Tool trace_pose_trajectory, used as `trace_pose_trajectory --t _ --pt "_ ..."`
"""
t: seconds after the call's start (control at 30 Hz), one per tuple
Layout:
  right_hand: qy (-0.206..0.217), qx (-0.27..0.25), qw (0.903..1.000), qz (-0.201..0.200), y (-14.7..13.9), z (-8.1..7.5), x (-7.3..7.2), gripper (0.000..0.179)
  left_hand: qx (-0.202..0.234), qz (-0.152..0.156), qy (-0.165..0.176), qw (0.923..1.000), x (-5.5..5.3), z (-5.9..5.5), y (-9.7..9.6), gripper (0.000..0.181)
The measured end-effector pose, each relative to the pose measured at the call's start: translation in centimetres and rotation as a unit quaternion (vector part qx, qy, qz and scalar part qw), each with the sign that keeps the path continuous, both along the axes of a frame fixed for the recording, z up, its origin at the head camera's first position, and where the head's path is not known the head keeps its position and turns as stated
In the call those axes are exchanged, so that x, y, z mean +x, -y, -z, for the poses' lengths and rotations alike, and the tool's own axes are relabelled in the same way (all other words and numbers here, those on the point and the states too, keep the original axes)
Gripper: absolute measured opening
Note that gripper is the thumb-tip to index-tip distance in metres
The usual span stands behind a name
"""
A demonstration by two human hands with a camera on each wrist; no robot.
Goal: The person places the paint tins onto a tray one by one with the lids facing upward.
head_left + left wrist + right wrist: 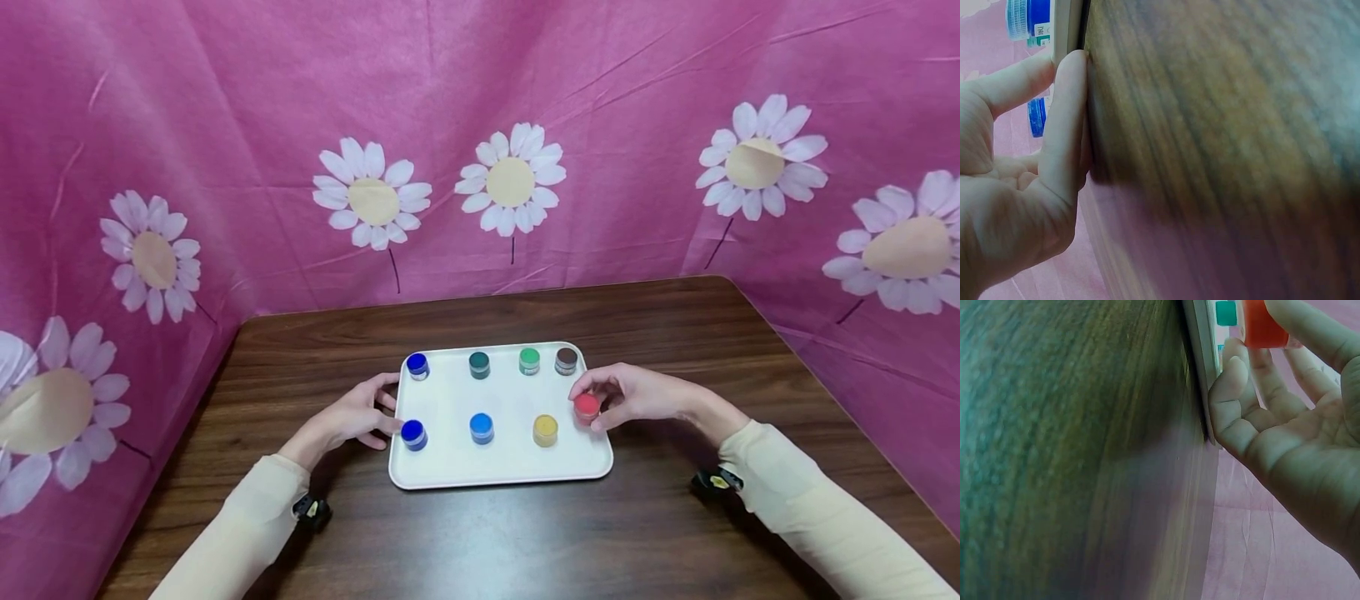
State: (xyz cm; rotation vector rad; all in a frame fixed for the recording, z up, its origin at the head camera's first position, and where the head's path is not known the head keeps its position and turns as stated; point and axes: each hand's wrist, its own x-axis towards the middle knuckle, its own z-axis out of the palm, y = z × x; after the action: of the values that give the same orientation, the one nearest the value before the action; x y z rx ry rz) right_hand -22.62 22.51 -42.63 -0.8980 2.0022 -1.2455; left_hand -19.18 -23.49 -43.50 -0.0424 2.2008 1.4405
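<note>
On a white tray (510, 467) stand several small paint jars in two rows. My right hand (633, 396) pinches a red paint jar (587, 407) between thumb and fingers at the tray's right side. In the right wrist view the red jar's side shows between the fingertips; whether it touches the tray is unclear. My left hand (362, 414) rests against the tray's left edge, fingers spread and fairly straight. Beside its thumb tip is a dark blue jar (413, 435) in the near row. That row also holds a lighter blue jar (482, 428) and a yellow jar (545, 430).
The far row has another dark blue jar (417, 366), a dark green jar (479, 364), a green jar (528, 361) and a brown jar (566, 361). Beneath the tray is a brown wooden table (480, 542). Pink flowered cloth (600, 75) hangs around the table's far sides.
</note>
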Motion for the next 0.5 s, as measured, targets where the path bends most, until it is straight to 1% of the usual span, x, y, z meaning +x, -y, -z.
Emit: trace_pose_trajectory --t 0.13,0.27,0.5 --pt "0.005 0.009 0.9999 -0.01 0.23 -0.07 0.14 0.045 0.002 0.006 -0.004 1.0 0.02 -0.05 -0.04 0.088" --pt "-0.005 0.021 0.9997 -0.011 0.33 -0.07 0.21 0.046 0.001 0.008 -0.005 1.0 0.06 -0.11 -0.09 0.088" --pt "-0.042 0.031 0.9985 -0.019 0.51 0.3 0.2 0.045 0.0 0.0 0.002 1.0 -0.15 0.19 0.08 0.088"
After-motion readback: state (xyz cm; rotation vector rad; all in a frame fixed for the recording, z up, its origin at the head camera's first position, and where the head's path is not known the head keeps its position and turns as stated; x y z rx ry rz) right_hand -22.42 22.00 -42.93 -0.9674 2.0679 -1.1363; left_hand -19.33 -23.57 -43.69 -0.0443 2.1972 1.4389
